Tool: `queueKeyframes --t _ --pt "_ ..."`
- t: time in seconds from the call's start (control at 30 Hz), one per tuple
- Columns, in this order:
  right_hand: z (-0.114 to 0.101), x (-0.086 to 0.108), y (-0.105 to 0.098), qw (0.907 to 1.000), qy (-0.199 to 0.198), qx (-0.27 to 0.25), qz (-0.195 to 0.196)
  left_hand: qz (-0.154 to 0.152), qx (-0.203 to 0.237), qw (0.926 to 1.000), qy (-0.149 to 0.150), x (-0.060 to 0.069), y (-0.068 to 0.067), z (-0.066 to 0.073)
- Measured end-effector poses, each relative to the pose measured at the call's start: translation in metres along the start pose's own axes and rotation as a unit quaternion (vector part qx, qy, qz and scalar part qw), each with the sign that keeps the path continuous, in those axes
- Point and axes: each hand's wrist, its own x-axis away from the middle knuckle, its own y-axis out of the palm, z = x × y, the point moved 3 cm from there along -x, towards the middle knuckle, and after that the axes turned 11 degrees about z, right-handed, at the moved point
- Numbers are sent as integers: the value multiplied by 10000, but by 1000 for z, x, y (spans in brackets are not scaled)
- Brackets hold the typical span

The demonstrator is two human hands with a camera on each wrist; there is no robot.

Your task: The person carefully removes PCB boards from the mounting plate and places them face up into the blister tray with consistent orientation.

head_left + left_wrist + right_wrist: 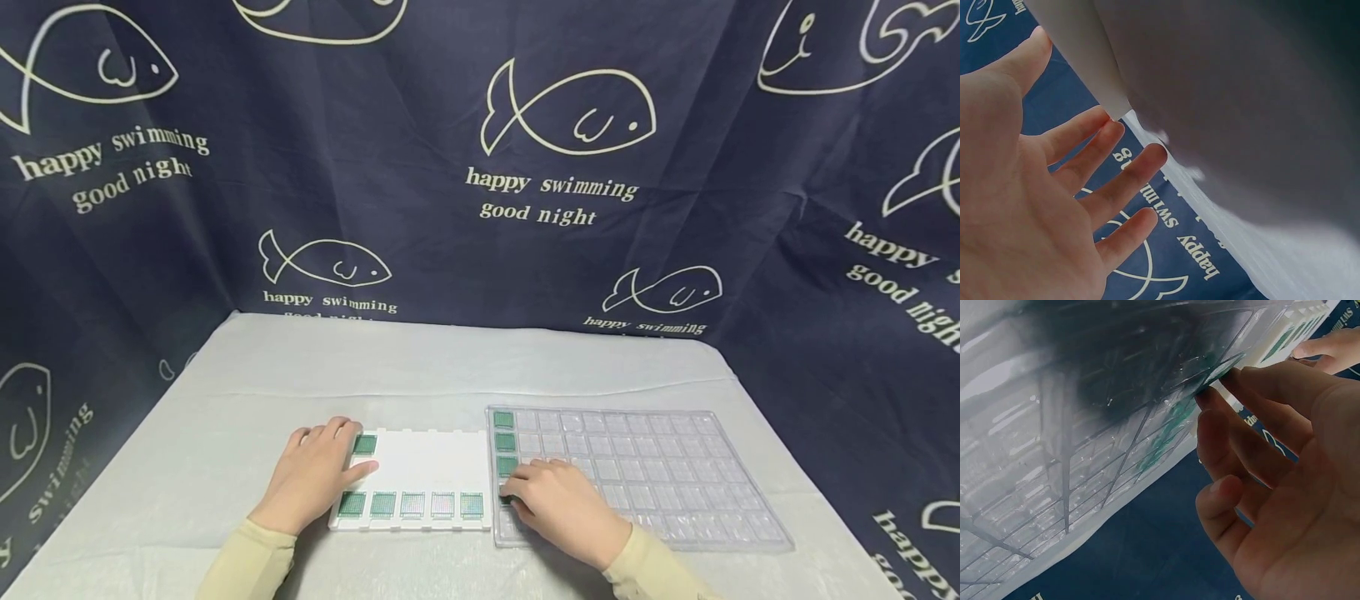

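Note:
My right hand (562,508) is over the left column of a clear plastic compartment tray (645,479). In the right wrist view its thumb and finger pinch a small green circuit board (1225,370) at one compartment, mostly hidden from the head view. Farther back in that column lie several green circuit boards (506,442). My left hand (318,467) rests at the left edge of a white holder (427,458), fingers extended and thumb over its surface. A green circuit board (365,444) sits beside those fingers, and several more boards (412,504) line the holder's front row.
Both the holder and the tray lie side by side, nearly touching, on a table with a white cloth (420,358). A dark blue curtain (420,150) with fish prints stands behind and at both sides. The tray's other columns show bare transparent compartments.

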Motion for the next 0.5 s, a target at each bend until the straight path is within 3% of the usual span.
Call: queueKeyframes --t 0.5 --pt "0 2 -2 10000 38 20 28 57 0 10000 19 0 -2 1"
